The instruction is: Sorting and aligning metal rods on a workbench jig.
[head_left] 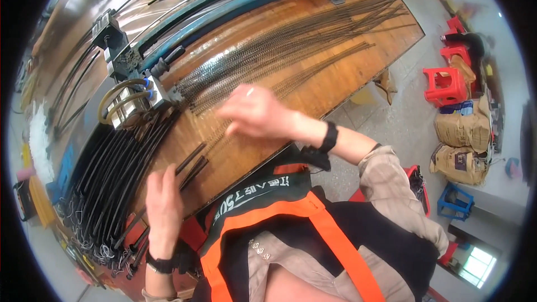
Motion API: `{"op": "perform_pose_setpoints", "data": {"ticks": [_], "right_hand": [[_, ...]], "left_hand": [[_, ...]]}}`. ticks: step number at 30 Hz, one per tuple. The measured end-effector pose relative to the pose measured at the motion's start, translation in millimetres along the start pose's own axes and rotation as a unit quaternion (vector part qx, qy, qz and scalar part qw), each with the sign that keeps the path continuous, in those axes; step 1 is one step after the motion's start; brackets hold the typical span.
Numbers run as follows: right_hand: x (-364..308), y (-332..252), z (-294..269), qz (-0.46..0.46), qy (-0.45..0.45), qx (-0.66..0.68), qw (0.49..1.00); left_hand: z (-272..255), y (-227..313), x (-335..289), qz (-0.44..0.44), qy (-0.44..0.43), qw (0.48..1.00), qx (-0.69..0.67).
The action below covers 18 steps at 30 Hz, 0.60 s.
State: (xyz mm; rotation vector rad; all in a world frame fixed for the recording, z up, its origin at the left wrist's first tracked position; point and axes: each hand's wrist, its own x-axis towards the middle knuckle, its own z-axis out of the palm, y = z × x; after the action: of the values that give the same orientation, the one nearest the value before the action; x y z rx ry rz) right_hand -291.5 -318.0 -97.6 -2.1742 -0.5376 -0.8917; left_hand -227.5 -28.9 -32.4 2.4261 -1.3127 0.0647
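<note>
Springs: a fan of long, thin coiled metal springs (291, 50) lies along the wooden workbench (358, 72), running from the clamp toward the far right end; the near ends gather just beside the right hand.
Right hand: the right hand (254, 114) hovers over the near ends of the springs, fingers curled loosely inward; it is blurred, so whether it pinches a spring cannot be told.
Left hand: the left hand (164, 201) rests at the bench's near edge, fingers straight and pressed together, lying on or against the ends of short black tubes (190, 165).
Black tubes: a thick bundle of black hoses (109, 179) lies to the left of that hand, with thin wire ends bunched at the lower end.
Clamp: a metal fixture with yellow curved tubing (131, 100) sits at the left end of the springs, on a blue rail (235, 3).
Wrists: each wrist carries a black band (330, 137).
Surroundings: red stools (444, 84) and brown sacks (461, 145) stand on the floor to the right.
</note>
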Motion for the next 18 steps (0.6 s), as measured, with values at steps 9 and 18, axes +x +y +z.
{"op": "perform_pose_setpoints", "data": {"ticks": [9, 18], "right_hand": [[16.0, 24.5, -22.3, -0.072, 0.024, -0.137, 0.988], [99.4, 80.4, -18.3, 0.203, -0.023, -0.026, 0.978]], "left_hand": [[-49.2, -2.9, 17.6, 0.01, -0.031, 0.994, 0.103], [-175.0, -83.7, 39.8, -0.118, 0.258, 0.944, 0.17]]}}
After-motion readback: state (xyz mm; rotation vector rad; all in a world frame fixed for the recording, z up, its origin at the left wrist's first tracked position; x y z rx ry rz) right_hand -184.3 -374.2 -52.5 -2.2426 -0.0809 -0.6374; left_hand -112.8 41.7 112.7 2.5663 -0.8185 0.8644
